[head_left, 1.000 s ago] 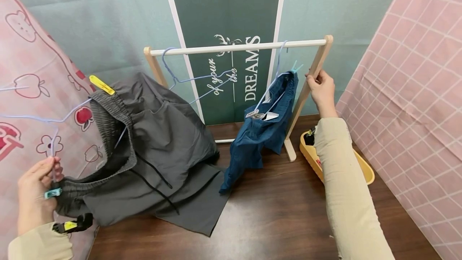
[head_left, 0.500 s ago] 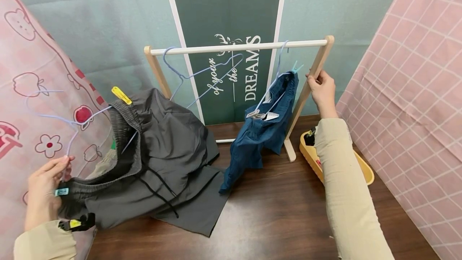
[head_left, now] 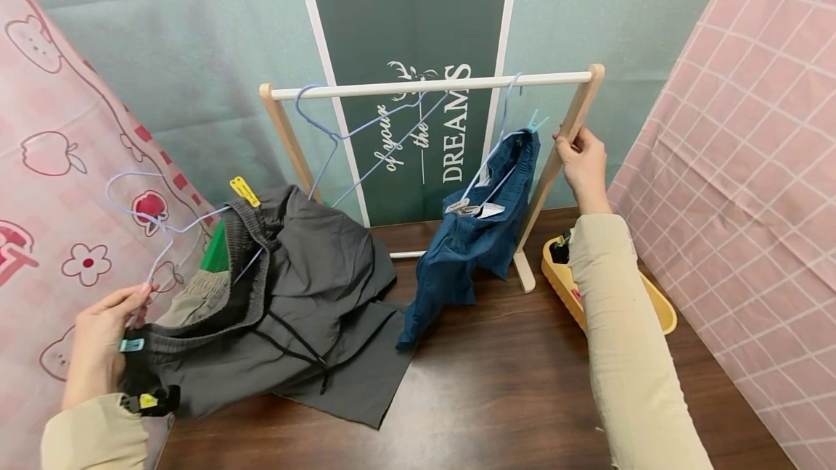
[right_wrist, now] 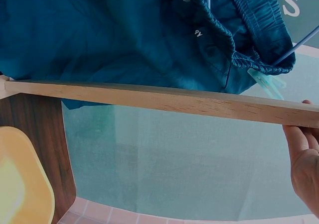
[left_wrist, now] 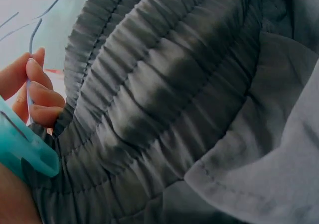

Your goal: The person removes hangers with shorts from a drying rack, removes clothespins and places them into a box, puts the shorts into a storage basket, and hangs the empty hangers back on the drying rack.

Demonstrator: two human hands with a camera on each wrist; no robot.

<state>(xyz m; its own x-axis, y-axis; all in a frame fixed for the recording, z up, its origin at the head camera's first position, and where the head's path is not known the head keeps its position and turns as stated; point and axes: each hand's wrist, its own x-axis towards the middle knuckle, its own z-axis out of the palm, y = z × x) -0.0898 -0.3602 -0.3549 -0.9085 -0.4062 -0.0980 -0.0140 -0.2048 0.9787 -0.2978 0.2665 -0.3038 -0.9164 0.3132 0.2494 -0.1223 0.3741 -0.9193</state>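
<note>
With fingertips and thumb, my left hand (head_left: pixel 104 339) pinches one arm of a thin lilac wire hanger (head_left: pixel 161 256), also seen in the left wrist view. Dark grey drawstring shorts (head_left: pixel 333 245) hang from it by the waistband. A yellow clothespin (head_left: pixel 244 191) clips the far end of the waistband, a teal clothespin (left_wrist: pixel 30 147) the near end beside my palm. My right hand (head_left: pixel 583 165) grips the right wooden post (head_left: pixel 567 129) of a small clothes rack. Just left of that post, blue shorts (head_left: pixel 486 231) hang on another hanger with a light blue clothespin (head_left: pixel 535 121).
A bare lilac hanger (head_left: pixel 336 138) hooks over the left part of the white rail (head_left: pixel 418 87). A yellow tray (head_left: pixel 662 307) stands under my right forearm. Behind the grey shorts lie a green item (head_left: pixel 216 252) and beige cloth (head_left: pixel 199 296). Pink curtains flank both sides.
My left hand has moved right, bringing the hanger and the grey waistband toward the rack. The bare hanger on the rail has swung a little. My right hand stays on the post.
</note>
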